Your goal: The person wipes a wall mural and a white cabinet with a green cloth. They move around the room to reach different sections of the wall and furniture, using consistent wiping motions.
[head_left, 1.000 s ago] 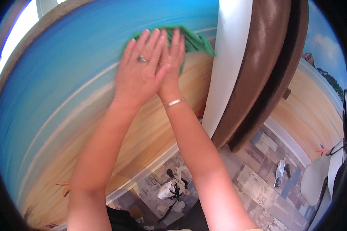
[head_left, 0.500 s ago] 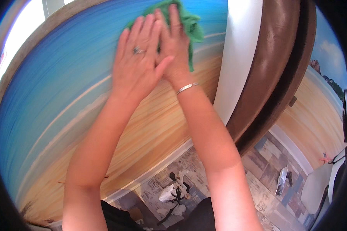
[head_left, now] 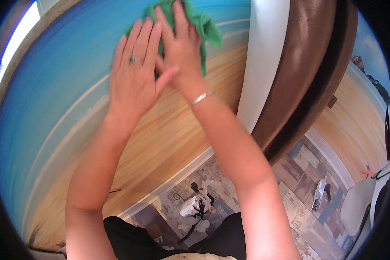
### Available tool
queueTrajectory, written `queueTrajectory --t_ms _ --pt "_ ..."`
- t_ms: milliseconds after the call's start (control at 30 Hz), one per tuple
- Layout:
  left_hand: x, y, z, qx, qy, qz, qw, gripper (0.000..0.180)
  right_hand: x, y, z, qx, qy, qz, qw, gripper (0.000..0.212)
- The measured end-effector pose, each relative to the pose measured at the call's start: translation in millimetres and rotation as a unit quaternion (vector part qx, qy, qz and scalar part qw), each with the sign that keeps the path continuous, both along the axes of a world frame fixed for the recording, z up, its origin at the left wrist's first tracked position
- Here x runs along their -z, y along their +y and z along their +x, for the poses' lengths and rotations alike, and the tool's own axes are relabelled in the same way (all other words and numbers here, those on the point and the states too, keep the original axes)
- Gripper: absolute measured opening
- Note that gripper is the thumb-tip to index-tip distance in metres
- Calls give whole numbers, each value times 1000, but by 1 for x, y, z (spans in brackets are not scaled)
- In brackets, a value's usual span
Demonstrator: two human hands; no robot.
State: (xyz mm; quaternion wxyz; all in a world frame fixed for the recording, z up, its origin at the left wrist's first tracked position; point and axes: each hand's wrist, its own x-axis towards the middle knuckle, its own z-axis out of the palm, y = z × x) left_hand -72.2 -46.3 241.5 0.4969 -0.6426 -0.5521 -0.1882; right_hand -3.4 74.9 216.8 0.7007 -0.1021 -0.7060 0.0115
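My right hand (head_left: 180,54) lies with its fingers stretched out and spread over a crumpled green cloth (head_left: 210,32), pressing it to a wall mural (head_left: 52,82) of blue sea and sand. A thin silver bracelet circles that wrist. Close beside it, my left hand (head_left: 134,76) is flat with straight fingers and wears a ring. Its fingertips reach the cloth's left edge, and its thumb crosses over part of the right hand. Some of the cloth is hidden under both hands.
Right of the mural are a white upright strip (head_left: 264,56) and brown hanging material (head_left: 305,52). On the patterned floor lie crumpled silvery and black scraps (head_left: 197,208) and a silvery packet (head_left: 319,195). A pale chair-like object (head_left: 357,201) stands at the right.
Both hands and the green cloth have slid a little to the left along the mural. The view has shifted slightly, showing more of my dark clothing below.
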Motion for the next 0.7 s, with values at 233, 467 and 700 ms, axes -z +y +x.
queueTrajectory --t_ms 233,467,700 --pt "-22 48 18 -20 93 22 995 54 16 71 35 -7 19 -28 999 64" --pt "68 22 10 -61 109 -144 982 60 119 14 23 20 25 -114 993 56" --pt "19 65 29 -79 102 -23 991 65 40 47 33 22 26 -62 998 54"
